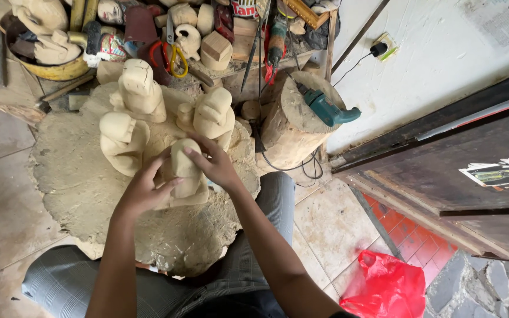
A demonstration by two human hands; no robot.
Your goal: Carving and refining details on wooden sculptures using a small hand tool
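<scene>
Both hands are on the same piece here: a pale, rough-carved wooden figure [185, 171] standing upright on a big sawdust-covered stump slab [78, 182] right in front of the person's knees. The left hand [144, 189] wraps around the figure's left flank, fingers curled against the wood, thumb pointing across its front; the right hand [214, 165] covers the upper right side, fingers spread and pressed onto the rounded top. So the carving sits clasped between the two palms, gripped from both sides. Just behind it stand three more unfinished carvings of the same pale wood: one at left [122, 141], a taller one at the back [139, 88], and one at right [212, 115], which is just beside the right hand's fingertips. Over to the right, a teal power drill [328, 109] lies on top of a round log block [293, 126], its cord trailing down the side. Further back, a cluttered shelf carries red-and-yellow-handled scissors [169, 56] and small wooden blocks, and a yellow basin [48, 53] of carved pieces sits at the top left. Down on the tiled floor at lower right lies a red plastic bag [387, 288]. The person's grey checked trousers [72, 280] frame the bottom of the view.
</scene>
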